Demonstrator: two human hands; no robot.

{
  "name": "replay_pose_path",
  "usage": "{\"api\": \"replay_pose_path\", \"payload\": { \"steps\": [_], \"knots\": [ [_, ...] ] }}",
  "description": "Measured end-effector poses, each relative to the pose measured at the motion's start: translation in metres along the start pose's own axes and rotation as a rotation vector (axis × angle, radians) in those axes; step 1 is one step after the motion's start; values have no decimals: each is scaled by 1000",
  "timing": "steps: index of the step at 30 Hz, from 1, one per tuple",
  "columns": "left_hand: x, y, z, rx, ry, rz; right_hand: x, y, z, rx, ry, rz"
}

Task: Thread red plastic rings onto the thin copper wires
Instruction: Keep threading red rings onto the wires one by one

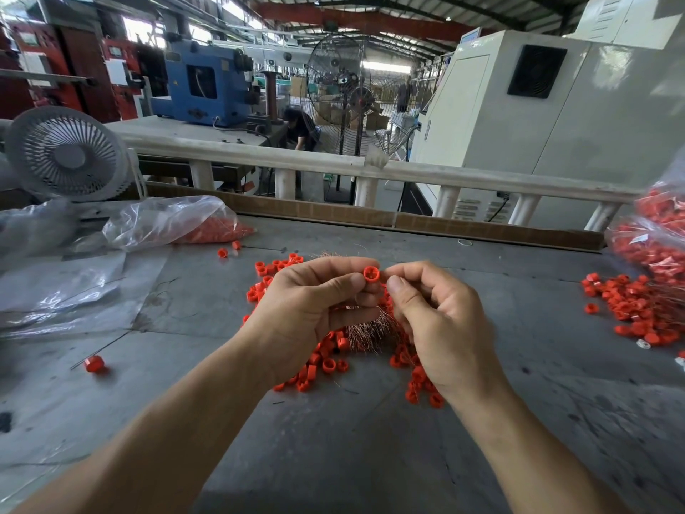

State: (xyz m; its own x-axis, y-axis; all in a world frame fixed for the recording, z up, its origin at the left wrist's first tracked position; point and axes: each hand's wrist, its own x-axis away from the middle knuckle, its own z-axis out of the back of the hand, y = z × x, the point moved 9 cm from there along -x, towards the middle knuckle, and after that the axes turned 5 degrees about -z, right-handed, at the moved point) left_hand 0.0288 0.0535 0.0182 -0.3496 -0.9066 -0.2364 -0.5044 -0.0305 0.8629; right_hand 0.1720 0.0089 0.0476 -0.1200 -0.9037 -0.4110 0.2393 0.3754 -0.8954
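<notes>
Red ring (370, 273) pinched in left hand (311, 313) fingers (343, 283); right hand (441, 324) fingers pinch beside it.

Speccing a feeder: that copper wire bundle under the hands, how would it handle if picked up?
Probably floppy: the copper wire bundle is fine, splayed strands. Likely light for its size. Strands may snag the red rings piled against it.

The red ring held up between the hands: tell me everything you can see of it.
The red ring is a small, short plastic cylinder with cross-shaped ribs inside, its open end facing the camera. The left hand pinches it between thumb and fingers above the copper wires; the right hand pinches right beside it. Any wire there is too thin to see.
</notes>
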Motion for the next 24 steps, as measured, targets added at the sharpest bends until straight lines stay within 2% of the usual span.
{"api": "replay_pose_path", "payload": {
  "steps": [13, 20, 24],
  "knots": [
    [3, 6, -7, 63, -32, -4, -1, 18, -9, -53, -79, -135],
    [5, 5, -6, 105, -13, 19, -1, 20, -11, 32, -137, -150],
    [4, 7, -4, 120, 31, 5, -9, 21, 13, 159, 21, -121]
  ]
}}
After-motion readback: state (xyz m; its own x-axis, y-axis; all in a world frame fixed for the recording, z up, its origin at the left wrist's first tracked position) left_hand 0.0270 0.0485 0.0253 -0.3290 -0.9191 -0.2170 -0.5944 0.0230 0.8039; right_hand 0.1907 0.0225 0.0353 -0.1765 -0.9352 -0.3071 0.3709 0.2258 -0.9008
